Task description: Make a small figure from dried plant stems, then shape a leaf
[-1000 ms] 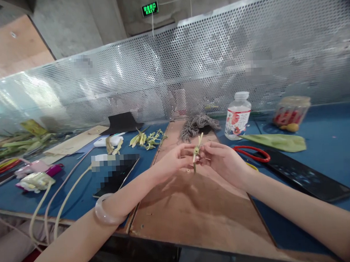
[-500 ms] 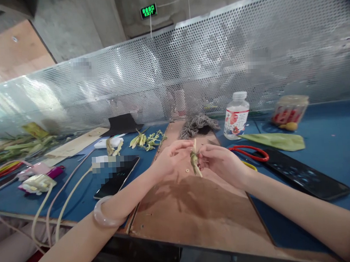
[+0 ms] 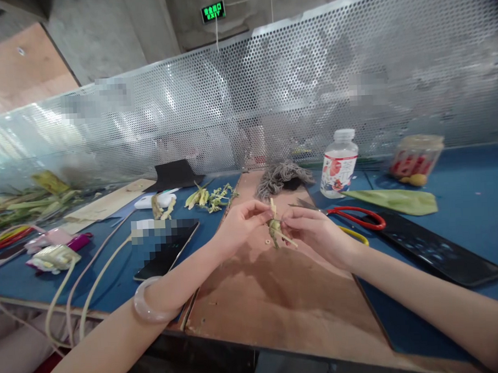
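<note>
A small knotted bundle of pale green leaf strips (image 3: pixel 274 227), apparently plant husk, is held above the bare wooden strip of the table. The fingertips of my left hand (image 3: pixel 243 224) are pinched at its upper end, beside a short pale stub. From the other side, my right hand (image 3: pixel 317 230) pinches the bundle near its middle; one loose strip sticks out below, toward the right. My fingers partly hide the knot. Just behind my right hand lie red-handled scissors (image 3: pixel 381 222), their blade pointing left.
Grey yarn (image 3: pixel 282 179) lies behind my hands. At right are a labelled bottle (image 3: pixel 338 169), a jar (image 3: pixel 416 156), a green husk leaf (image 3: pixel 398 201) and a black phone-like slab (image 3: pixel 441 252). At left are a phone (image 3: pixel 171 250), cables (image 3: pixel 87 270) and plant sprigs (image 3: pixel 216 199).
My left fingers have closed in on the bundle's top, where they were looser before. The bundle has turned, and its lower strip now points more to the right.
</note>
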A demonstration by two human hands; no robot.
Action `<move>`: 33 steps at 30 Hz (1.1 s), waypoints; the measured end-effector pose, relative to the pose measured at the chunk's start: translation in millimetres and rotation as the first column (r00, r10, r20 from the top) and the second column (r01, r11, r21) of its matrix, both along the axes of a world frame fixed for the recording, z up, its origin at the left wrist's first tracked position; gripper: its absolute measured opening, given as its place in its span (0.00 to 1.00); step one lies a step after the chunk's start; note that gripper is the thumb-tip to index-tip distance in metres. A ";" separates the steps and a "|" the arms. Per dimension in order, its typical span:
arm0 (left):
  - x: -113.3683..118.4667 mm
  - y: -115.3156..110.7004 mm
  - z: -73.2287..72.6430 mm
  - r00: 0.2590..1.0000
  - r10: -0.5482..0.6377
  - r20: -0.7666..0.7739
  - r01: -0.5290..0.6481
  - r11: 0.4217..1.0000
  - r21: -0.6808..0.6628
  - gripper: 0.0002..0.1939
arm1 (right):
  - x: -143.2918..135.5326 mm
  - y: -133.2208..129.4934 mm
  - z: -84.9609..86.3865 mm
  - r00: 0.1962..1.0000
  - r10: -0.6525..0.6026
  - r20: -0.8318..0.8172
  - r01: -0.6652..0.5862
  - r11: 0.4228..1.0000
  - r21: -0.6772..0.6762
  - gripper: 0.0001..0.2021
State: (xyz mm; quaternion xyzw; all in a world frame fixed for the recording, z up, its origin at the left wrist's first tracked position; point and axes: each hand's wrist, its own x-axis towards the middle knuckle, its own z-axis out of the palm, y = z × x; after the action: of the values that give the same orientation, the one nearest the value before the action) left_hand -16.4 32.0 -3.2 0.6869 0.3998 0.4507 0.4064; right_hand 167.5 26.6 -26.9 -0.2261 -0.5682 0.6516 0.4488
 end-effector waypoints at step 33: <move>-2.5 1.0 1.9 0.907 -0.332 0.257 0.404 0.858 -0.317 0.12 | -4.1 -2.4 14.6 0.965 -0.262 -0.002 0.260 0.959 0.116 0.09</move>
State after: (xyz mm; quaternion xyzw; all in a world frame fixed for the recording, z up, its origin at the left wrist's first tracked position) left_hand -18.9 33.0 -1.4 0.6168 0.2953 0.3471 0.6418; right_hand 163.4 24.2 -12.3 -0.2769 -0.5730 0.5514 0.5394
